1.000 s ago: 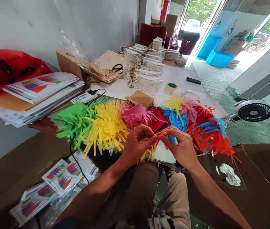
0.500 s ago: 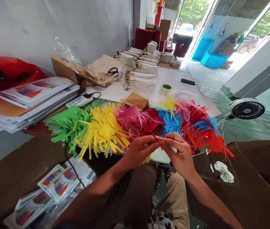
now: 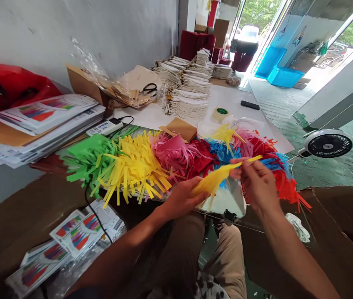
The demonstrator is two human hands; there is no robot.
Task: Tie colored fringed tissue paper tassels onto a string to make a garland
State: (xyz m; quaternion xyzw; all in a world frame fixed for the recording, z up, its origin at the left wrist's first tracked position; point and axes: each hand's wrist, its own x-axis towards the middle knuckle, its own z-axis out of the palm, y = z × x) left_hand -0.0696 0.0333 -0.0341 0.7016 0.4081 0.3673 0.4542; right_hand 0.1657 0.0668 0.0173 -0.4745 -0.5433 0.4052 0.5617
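Note:
A yellow tissue-paper tassel point(image 3: 214, 179) stretches between my two hands above the near table edge, slightly blurred. My left hand point(image 3: 185, 194) is closed around its fringed lower end. At the upper end my right hand point(image 3: 259, 178) pinches it, and a narrow yellow tip sticks out past the fingers. Piles of cut fringe lie just beyond: green point(image 3: 91, 160), yellow point(image 3: 137, 166), pink point(image 3: 175, 155), dark red point(image 3: 199, 158), blue point(image 3: 223, 151) and orange-red point(image 3: 288, 189). A smaller yellow fringe piece point(image 3: 226, 136) rests on top of the blue and pink ones.
Stacks of white strung bundles point(image 3: 192, 95) stand farther back. Near them are a tape roll point(image 3: 220, 114), a black phone point(image 3: 250, 105) and scissors point(image 3: 149, 89). Printed packets point(image 3: 45, 116) are piled left. A small fan point(image 3: 329, 145) stands right, above brown cardboard point(image 3: 335, 232).
My hands have moved apart, the right one up and to the right. The yellow tassel, mostly hidden below my hands before, now shows stretched between them. The view has shifted slightly.

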